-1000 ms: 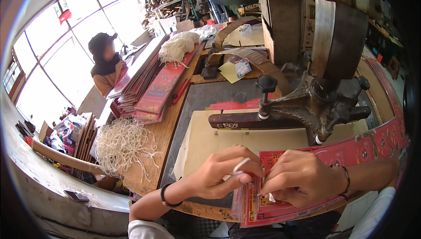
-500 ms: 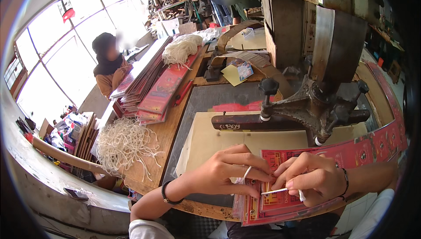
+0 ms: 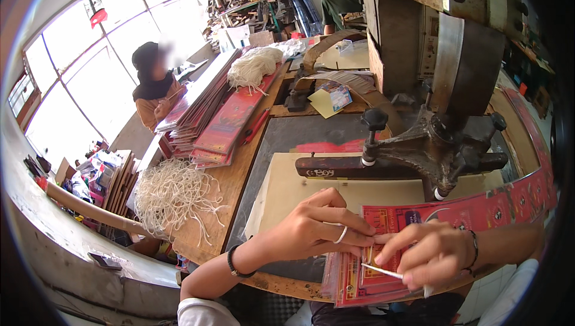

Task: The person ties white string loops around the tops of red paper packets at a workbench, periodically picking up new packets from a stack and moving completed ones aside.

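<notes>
A long stack of glossy red printed strips lies in front of me, its near end hanging over the table edge. Against the top strip, my left hand presses thumb and fingertips together at the strip's short end, near its corner. A short white cord runs from beside my left thumb across the strip. Its other end is pinched in my right hand, which is slightly blurred over the stack. A loose end of white cord hangs below the right fingers. What lies under my left fingertips is partly hidden.
A dark metal press head with a crossbar stands just beyond my hands, over a tan board. To the left lie a tangle of white cords and piles of red strips. A co-worker sits at the far left.
My right hand has shifted slightly to the right and its fingers have loosened from a tight bunch. More white cord shows between the hands. My left hand stays at the strip's end.
</notes>
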`<state>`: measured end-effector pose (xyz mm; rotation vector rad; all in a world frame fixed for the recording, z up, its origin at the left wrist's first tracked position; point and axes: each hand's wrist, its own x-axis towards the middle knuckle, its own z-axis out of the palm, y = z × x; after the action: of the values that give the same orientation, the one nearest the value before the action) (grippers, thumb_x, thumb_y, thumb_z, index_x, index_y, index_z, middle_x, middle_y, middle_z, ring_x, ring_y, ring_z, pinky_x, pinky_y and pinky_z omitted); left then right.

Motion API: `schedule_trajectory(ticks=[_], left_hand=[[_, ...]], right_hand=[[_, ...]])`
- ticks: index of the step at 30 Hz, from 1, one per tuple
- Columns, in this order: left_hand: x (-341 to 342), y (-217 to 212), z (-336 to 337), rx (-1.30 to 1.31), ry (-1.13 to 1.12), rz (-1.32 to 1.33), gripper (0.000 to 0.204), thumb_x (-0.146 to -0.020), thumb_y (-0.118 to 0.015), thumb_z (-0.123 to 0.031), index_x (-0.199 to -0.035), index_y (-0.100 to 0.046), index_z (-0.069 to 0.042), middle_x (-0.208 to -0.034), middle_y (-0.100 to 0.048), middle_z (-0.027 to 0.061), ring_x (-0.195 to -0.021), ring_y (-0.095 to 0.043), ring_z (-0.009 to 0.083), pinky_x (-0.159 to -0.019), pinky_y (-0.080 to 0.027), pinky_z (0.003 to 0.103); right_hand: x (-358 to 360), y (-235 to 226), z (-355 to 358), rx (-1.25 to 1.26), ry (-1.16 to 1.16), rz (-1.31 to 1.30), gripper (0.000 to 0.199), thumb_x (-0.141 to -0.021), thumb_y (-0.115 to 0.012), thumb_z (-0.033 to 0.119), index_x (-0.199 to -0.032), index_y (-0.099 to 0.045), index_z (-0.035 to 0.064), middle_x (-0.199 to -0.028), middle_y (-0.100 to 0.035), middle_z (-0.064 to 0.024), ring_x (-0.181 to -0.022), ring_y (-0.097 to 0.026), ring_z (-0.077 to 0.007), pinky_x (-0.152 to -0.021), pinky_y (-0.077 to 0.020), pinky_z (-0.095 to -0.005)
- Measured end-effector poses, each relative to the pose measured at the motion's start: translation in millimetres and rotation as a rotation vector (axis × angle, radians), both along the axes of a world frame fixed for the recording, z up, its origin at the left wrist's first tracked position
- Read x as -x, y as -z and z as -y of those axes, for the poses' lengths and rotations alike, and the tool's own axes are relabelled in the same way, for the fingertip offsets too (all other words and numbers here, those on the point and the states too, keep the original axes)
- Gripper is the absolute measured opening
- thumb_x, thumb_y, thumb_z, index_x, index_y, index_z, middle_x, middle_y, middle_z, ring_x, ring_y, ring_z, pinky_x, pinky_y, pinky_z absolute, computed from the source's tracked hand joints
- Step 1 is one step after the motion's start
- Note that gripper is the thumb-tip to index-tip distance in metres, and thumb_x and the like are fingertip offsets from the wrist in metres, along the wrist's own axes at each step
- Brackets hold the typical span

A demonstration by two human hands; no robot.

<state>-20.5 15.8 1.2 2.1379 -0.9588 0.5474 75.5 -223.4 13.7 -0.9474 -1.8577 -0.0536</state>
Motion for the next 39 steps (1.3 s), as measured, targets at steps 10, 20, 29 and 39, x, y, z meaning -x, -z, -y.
schedule_trajectory(ticks=[10,20,29,39], left_hand=[[0.5,1.8,5.4,0.028,-0.023,0.108,0.021,-0.077,-0.077,-0.023,-0.096,-0.079,-0.014,-0.107,-0.073,-0.0070,-0.079,-0.048,0.0176,-0.072,-0.044,0.031],[7.5,12.8,0.7,-0.070,-0.126,0.374,0.016,-0.069,-0.073,-0.015,-0.084,-0.072,-0.010,-0.110,-0.068,-0.0026,-0.084,-0.053,0.0174,-0.075,-0.046,0.032],[-0.9,6.3,1.5,-0.022,-0.037,0.209,0.015,-0.081,-0.075,-0.016,-0.093,-0.072,-0.008,-0.104,-0.066,-0.0002,-0.082,-0.057,0.0181,-0.076,-0.048,0.033],[0.6,4.4,-1.6,-0.013,-0.026,0.082,0.022,-0.080,-0.078,-0.012,-0.101,-0.074,-0.005,-0.102,-0.069,0.0040,-0.089,-0.063,0.0221,-0.075,-0.051,0.034]], right_hand=[[17.5,-11.8,13.0,0.013,-0.057,-0.041,0.018,-0.093,-0.068,0.009,-0.108,-0.058,0.0101,-0.103,-0.059,-0.0050,-0.097,-0.057,-0.0222,-0.093,-0.0546,-0.0641],[22.7,-18.6,-4.2,0.267,0.045,0.160,0.028,-0.084,-0.079,0.014,-0.108,-0.064,0.0108,-0.098,-0.066,-0.0045,-0.091,-0.065,-0.0215,-0.086,-0.0589,-0.0494],[46.3,-33.1,-4.3,0.055,-0.120,0.297,0.026,-0.079,-0.069,0.009,-0.100,-0.056,0.0184,-0.091,-0.051,-0.0069,-0.083,-0.058,-0.0245,-0.091,-0.0524,-0.0675],[65.9,-33.5,3.8,-0.208,-0.196,-0.139,0.014,-0.089,-0.059,0.015,-0.102,-0.053,0.0136,-0.084,-0.060,-0.0091,-0.070,-0.062,-0.0273,-0.072,-0.0582,-0.0581]])
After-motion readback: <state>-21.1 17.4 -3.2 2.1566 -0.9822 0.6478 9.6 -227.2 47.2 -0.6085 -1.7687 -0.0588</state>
